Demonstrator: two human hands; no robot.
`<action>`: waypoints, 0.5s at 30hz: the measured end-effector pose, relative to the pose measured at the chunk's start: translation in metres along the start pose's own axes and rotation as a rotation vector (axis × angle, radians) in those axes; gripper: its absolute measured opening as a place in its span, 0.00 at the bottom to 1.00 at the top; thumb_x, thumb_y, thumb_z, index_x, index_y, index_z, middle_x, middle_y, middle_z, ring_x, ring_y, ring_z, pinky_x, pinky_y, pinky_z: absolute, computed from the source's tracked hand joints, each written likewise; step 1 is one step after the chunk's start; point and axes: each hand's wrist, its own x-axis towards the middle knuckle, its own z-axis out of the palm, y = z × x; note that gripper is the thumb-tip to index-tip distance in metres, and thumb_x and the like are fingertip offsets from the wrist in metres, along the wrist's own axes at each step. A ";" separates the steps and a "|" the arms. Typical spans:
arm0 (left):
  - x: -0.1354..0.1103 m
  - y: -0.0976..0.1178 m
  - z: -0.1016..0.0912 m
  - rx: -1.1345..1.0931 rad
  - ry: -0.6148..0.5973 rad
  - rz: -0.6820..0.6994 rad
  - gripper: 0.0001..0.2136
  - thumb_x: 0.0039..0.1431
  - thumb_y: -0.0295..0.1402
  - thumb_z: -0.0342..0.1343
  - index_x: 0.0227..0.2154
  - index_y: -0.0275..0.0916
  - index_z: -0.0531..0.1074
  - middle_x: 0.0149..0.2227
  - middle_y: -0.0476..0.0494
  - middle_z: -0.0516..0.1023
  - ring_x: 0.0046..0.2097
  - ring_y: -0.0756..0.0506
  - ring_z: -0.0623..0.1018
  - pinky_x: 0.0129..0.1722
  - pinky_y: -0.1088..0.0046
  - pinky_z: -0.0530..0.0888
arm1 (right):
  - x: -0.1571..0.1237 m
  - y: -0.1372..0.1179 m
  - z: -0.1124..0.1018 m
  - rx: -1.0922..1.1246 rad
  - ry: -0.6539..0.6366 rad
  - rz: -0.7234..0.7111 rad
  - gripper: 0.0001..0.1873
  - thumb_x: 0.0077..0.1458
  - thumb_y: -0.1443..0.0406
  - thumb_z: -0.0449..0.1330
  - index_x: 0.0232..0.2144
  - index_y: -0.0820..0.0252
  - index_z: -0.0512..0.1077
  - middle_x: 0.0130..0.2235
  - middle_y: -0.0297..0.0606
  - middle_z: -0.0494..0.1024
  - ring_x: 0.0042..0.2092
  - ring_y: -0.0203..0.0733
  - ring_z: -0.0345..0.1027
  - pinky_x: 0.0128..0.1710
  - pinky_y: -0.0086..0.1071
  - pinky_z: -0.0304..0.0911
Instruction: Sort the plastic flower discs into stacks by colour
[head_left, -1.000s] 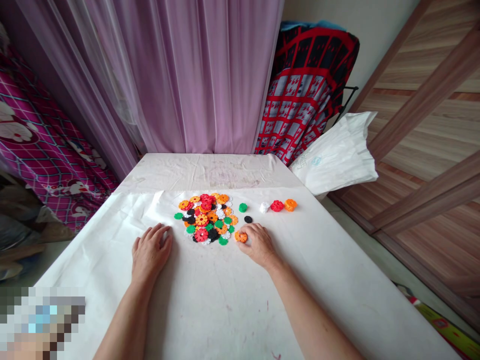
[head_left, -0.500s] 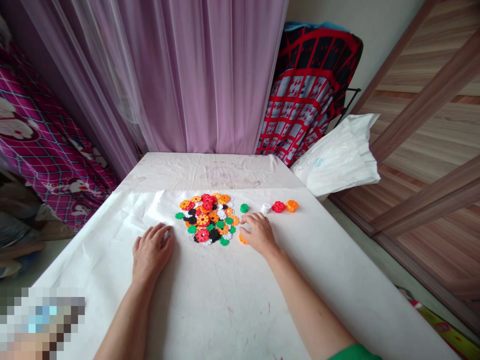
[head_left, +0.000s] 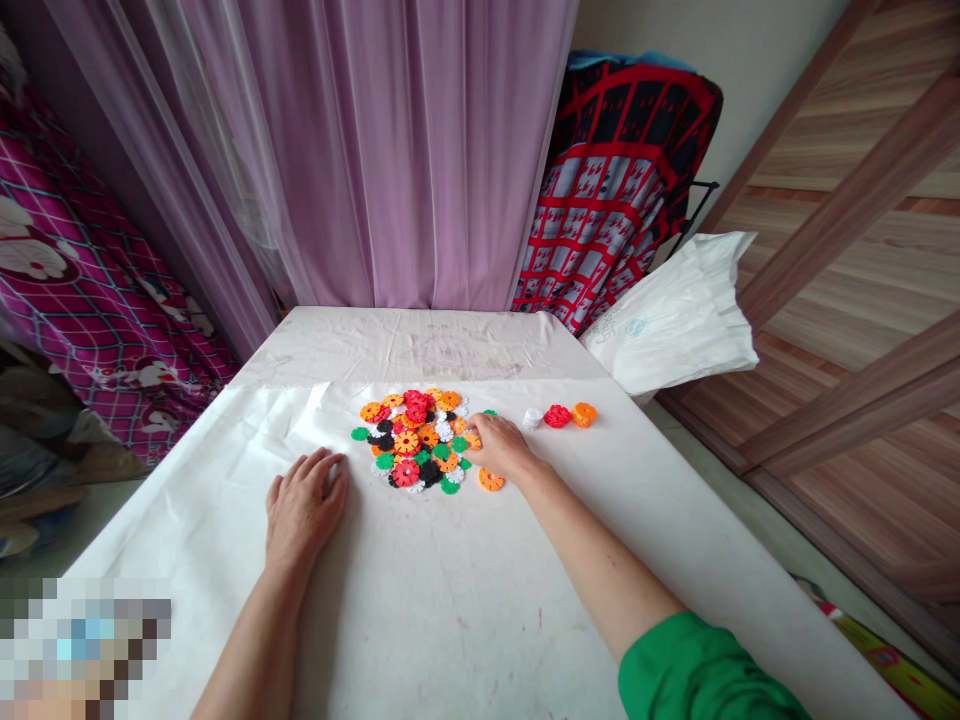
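A heap of plastic snowflake discs [head_left: 406, 442] in red, orange, green, black and white lies on the white-covered table [head_left: 435, 590]. My right hand [head_left: 499, 445] reaches in at the heap's right edge, its fingertips and thumb closed about an orange snowflake disc [head_left: 472, 440] there. Just below this hand rests a lone orange disc [head_left: 491, 480]. A green disc [head_left: 490, 412] shows partly behind the fingers. Left of the heap, my left hand [head_left: 304, 505] lies flat on the cloth with fingers stretched out, holding nothing.
To the right, a white cluster [head_left: 532, 418], a red stack [head_left: 557, 415] and an orange stack [head_left: 585, 414] of discs stand in a row. A white bag [head_left: 679, 315] hangs by the table's right edge. Purple curtains [head_left: 405, 150] hang behind the table.
My right hand has moved left to the heap's edge, and its fingers have come together around an orange disc. The lone orange disc is now uncovered. My left hand stays put.
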 end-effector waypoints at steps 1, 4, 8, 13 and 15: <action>0.000 0.000 0.000 0.000 -0.001 -0.001 0.20 0.65 0.41 0.43 0.53 0.45 0.74 0.63 0.41 0.70 0.66 0.37 0.64 0.66 0.48 0.56 | 0.000 0.000 0.002 0.013 0.016 0.005 0.20 0.49 0.65 0.68 0.46 0.57 0.71 0.45 0.41 0.78 0.46 0.44 0.71 0.47 0.35 0.61; 0.000 0.001 0.000 -0.003 0.012 -0.001 0.19 0.65 0.40 0.44 0.52 0.46 0.74 0.62 0.41 0.71 0.65 0.38 0.65 0.65 0.48 0.57 | -0.001 0.002 0.007 0.101 0.068 0.021 0.16 0.49 0.69 0.66 0.43 0.56 0.72 0.44 0.40 0.78 0.42 0.41 0.72 0.43 0.33 0.64; 0.000 0.002 -0.001 -0.009 0.025 0.000 0.19 0.64 0.40 0.45 0.52 0.46 0.75 0.62 0.41 0.72 0.65 0.38 0.65 0.65 0.49 0.57 | -0.002 0.012 0.010 0.325 0.161 0.069 0.08 0.51 0.73 0.60 0.33 0.55 0.73 0.36 0.33 0.79 0.35 0.35 0.72 0.38 0.29 0.66; -0.001 0.003 -0.001 -0.007 0.012 0.007 0.19 0.65 0.40 0.44 0.52 0.46 0.74 0.62 0.42 0.71 0.65 0.38 0.65 0.65 0.49 0.57 | -0.018 0.030 0.004 0.721 0.198 0.249 0.04 0.47 0.67 0.59 0.30 0.57 0.72 0.28 0.29 0.77 0.31 0.35 0.70 0.34 0.28 0.66; -0.001 0.004 -0.001 -0.010 0.023 0.009 0.19 0.64 0.39 0.44 0.52 0.46 0.75 0.61 0.42 0.72 0.65 0.37 0.65 0.65 0.49 0.57 | -0.032 0.034 0.002 0.877 0.149 0.327 0.07 0.44 0.64 0.60 0.29 0.58 0.72 0.26 0.29 0.75 0.28 0.34 0.68 0.30 0.28 0.65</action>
